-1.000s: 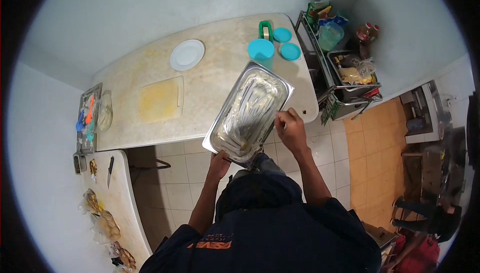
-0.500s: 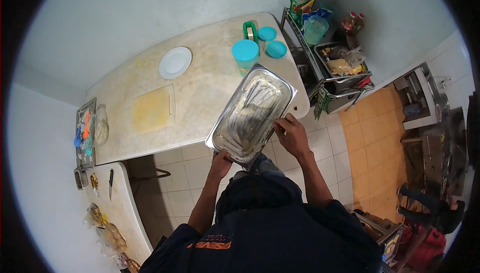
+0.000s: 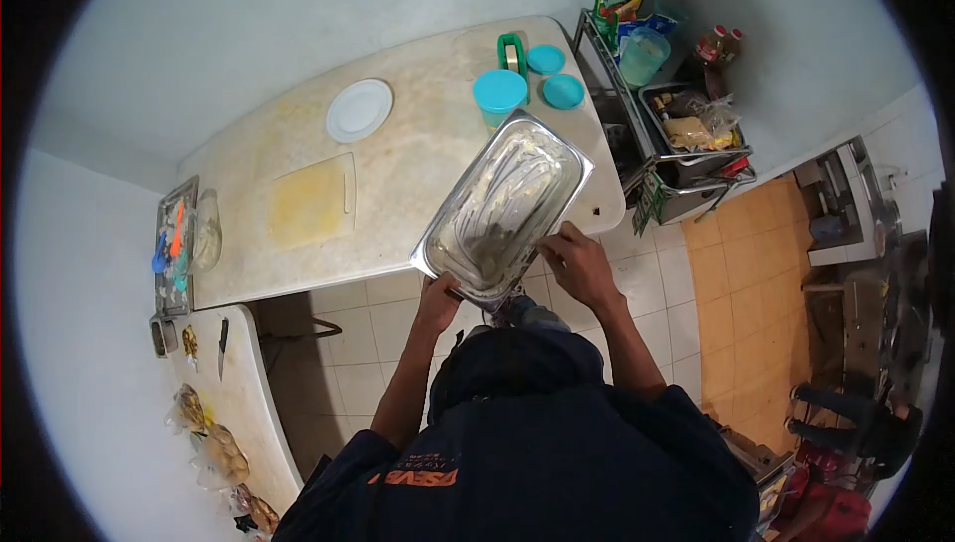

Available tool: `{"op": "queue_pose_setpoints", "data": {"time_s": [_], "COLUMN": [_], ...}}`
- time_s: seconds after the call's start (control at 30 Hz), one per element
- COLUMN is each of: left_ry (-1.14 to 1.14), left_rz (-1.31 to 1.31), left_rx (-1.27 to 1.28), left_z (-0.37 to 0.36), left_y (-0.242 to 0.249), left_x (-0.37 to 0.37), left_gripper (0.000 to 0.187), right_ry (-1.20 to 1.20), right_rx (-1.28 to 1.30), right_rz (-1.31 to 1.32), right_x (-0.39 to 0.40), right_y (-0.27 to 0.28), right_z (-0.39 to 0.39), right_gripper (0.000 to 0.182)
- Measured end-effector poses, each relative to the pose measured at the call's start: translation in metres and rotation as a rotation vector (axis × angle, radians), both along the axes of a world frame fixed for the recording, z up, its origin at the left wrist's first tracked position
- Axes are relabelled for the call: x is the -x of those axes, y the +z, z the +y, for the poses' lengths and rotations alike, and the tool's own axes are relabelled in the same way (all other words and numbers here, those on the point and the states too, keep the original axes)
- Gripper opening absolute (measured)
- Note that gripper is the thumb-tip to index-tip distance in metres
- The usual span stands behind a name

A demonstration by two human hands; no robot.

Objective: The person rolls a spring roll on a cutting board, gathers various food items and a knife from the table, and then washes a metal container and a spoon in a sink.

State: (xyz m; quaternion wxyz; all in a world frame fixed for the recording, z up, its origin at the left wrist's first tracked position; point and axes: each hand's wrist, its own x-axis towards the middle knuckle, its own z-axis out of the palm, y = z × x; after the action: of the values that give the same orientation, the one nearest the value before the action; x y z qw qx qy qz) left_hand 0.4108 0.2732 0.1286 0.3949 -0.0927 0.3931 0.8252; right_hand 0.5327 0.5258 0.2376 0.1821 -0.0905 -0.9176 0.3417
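A deep rectangular metal pan (image 3: 505, 206), its inside smeared with a whitish residue, is held tilted at the table's front edge. My left hand (image 3: 438, 301) grips its near left corner, with the fingers partly hidden by the rim. My right hand (image 3: 577, 264) is closed at the pan's right side, fingers bent at the rim. Beyond the pan stands a tub with a turquoise lid (image 3: 499, 90). To the left, a yellow-stained cutting board (image 3: 312, 202) and a white plate (image 3: 359, 110) lie on the pale table (image 3: 398, 234).
Two turquoise lids (image 3: 546, 59) and a green dispenser (image 3: 512, 53) sit at the back right. A metal rack (image 3: 637, 139) holds packets and bottles. On the left side table lies a black knife (image 3: 223, 348) near bagged food (image 3: 221, 454). Another person (image 3: 856, 428) stands far right.
The view has shifted slightly. The pan has tipped a little, and a lump of pale residue seen in its middle earlier no longer shows there. Both hands remain at the pan.
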Motion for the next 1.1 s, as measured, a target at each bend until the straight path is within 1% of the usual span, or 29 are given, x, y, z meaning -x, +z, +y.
{"op": "queue_pose_setpoints", "data": {"time_s": [0.03,0.07,0.13,0.17,0.27,0.37,0.47,0.5,0.57,0.63,0.67,0.73,0.77,0.8,0.87,0.9,0.97,1.07,1.1], "left_ry": [0.007,0.013,0.035,0.044,0.051,0.037,0.082,0.055,0.003,0.031,0.043,0.014,0.0,0.016,0.047,0.047,0.045,-0.034,-0.027], "left_rz": [0.006,0.011,-0.008,-0.019,-0.04,-0.052,-0.085,-0.071,-0.045,-0.055,-0.058,-0.049,-0.044,-0.044,-0.042,-0.042,-0.043,-0.085,-0.085], "left_rx": [-0.011,-0.023,0.0,0.014,0.003,-0.055,0.014,-0.011,-0.055,-0.014,0.004,-0.086,-0.131,-0.112,-0.073,-0.063,-0.04,-0.195,-0.15], "left_z": [-0.002,-0.003,-0.001,0.0,-0.002,-0.005,0.004,0.002,-0.007,-0.006,-0.004,-0.013,-0.017,-0.015,-0.005,-0.001,0.004,-0.011,-0.006], "left_y": [-0.007,-0.014,-0.009,-0.007,-0.02,-0.028,-0.015,-0.021,-0.035,-0.029,-0.026,-0.052,-0.067,-0.063,-0.038,-0.029,-0.017,-0.067,-0.053], "left_x": [0.004,0.007,0.009,0.009,0.01,0.013,0.013,0.014,0.016,0.014,0.014,0.016,0.017,0.016,0.012,0.012,0.012,0.016,0.014], "left_gripper": [0.027,0.027,0.028,0.028,0.024,0.022,0.022,0.02,0.017,0.016,0.016,0.017,0.018,0.017,0.016,0.016,0.015,0.021,0.021], "right_ry": [-0.024,-0.108,-0.283,-0.327,-0.326,-0.146,-0.022,-0.043,-0.171,-0.297,-0.297,-0.3,-0.259,-0.178,-0.055,-0.035,-0.086,-0.222,-0.271], "right_rx": [0.002,0.005,0.01,-0.01,-0.116,-0.009,0.114,0.141,0.091,0.043,-0.008,-0.111,-0.05,-0.049,0.062,0.128,0.146,0.133,0.141], "right_rz": [0.005,0.026,0.066,0.073,0.078,-0.003,-0.105,-0.06,-0.032,0.013,0.016,0.019,-0.003,-0.009,-0.1,-0.124,-0.048,0.017,0.016], "right_x": [0.0,0.001,0.004,0.006,0.011,0.005,0.0,0.001,0.007,0.017,0.02,0.025,0.024,0.022,0.016,0.013,0.014,0.014,0.014], "right_y": [0.0,0.0,-0.001,-0.003,-0.01,-0.014,-0.001,0.002,0.006,0.016,0.015,0.014,0.016,0.01,0.017,0.014,0.014,0.014,0.021], "right_z": [0.003,0.006,0.016,0.021,0.022,0.003,-0.013,-0.012,-0.002,0.005,0.007,0.01,0.002,-0.004,-0.022,-0.028,-0.028,-0.02,-0.016], "right_gripper": [0.011,0.011,0.012,0.012,0.013,0.013,0.011,0.009,0.01,0.012,0.012,0.013,0.013,0.013,0.012,0.013,0.013,0.013,0.012]}}
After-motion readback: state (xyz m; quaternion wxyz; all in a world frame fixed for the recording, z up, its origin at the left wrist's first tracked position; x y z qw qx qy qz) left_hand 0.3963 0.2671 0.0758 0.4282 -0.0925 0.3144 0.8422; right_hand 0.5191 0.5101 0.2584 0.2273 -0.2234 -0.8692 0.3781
